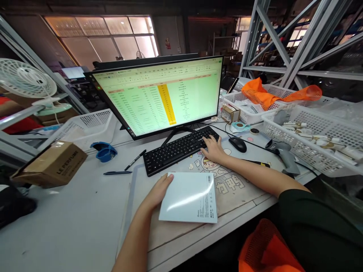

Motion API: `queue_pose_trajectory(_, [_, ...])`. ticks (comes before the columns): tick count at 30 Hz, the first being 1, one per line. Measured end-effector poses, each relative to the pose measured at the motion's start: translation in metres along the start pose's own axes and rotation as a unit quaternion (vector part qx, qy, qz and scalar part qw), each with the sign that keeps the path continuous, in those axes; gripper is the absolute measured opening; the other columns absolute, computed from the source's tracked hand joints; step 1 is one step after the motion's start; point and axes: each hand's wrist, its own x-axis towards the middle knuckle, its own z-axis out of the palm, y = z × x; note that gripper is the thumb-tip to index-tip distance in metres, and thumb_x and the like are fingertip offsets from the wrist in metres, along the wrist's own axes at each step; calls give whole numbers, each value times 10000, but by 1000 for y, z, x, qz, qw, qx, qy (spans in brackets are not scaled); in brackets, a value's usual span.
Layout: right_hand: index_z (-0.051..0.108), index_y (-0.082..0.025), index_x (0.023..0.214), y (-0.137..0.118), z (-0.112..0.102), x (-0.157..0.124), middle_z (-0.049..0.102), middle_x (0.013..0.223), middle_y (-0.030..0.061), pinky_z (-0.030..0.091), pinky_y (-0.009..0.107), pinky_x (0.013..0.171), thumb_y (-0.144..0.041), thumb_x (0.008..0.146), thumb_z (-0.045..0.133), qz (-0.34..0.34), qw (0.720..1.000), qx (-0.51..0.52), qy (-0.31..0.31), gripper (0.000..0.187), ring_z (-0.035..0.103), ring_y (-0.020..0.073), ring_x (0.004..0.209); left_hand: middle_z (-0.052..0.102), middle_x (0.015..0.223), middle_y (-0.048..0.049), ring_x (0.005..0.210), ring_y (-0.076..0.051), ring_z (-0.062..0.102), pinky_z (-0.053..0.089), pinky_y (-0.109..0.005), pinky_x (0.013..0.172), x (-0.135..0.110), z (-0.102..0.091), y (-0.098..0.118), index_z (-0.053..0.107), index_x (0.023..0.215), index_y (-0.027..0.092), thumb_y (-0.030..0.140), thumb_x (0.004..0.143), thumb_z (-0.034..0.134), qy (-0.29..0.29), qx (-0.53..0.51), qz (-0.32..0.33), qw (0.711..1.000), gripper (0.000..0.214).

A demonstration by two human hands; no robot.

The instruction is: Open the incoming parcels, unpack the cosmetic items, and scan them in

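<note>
My left hand point(159, 192) pinches the upper-left corner of the flat white barcoded package point(187, 196), on the near side of the black keyboard point(172, 149), while my right hand point(213, 149), fingers spread and gripping nothing, rests on its right end. Beyond the keyboard, the mouse point(237, 144) sits to its right and the spreadsheet-filled monitor point(136, 102) behind; I seem to be typing, which calls for exact keypresses next, package held steady.

Pale fan point(30, 78), brown cardboard box point(52, 165)
</note>
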Motion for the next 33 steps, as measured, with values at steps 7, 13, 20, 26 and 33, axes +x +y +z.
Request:
queue_pose_trajectory(7, [444,-82,1586,-1,8,-9,556,1523,241,90,787,1235,-433,1046,429,-7,1000,-17,4,645,349,403,1519,695,1327,-163,1186,-346,631,461,-460,1085,0,0,0,670,1212,155,871,846,506,0,11,-15,1000,820])
queue_pose_trajectory(13, [578,-111,1494,-2,5,-9,528,1537,233,132,775,1241,-417,1051,436,-1,1000,-16,-7,557,385,386,1491,708,1299,-154,1190,-352,633,449,-463,1089,0,2,0,677,1148,171,864,831,525,2,-2,-16,1000,777])
queue_pose_trajectory(20, [643,-170,1448,-5,3,-8,523,1553,210,119,777,1241,-447,1052,461,-66,997,-13,-31,517,365,386,1510,724,1233,-145,1168,-344,637,450,-451,1065,0,3,1,675,1109,172,817,849,539,10,-4,-18,1000,709])
queue_pose_trajectory(26, [655,-108,1386,-14,7,-4,539,1537,232,134,772,1245,-404,1025,488,-40,999,-24,-8,495,387,389,1497,728,1194,-134,1132,-337,638,466,-441,1027,1,3,-1,674,1080,174,833,832,538,10,-1,-11,1000,718])
queue_pose_trajectory(33, [536,-110,1526,-34,13,37,479,1605,227,150,734,1259,-466,1080,385,-36,999,-12,-10,590,337,377,1539,710,1184,-133,1151,-340,626,456,-447,1054,0,4,2,666,986,196,824,853,511,3,7,-13,1000,660])
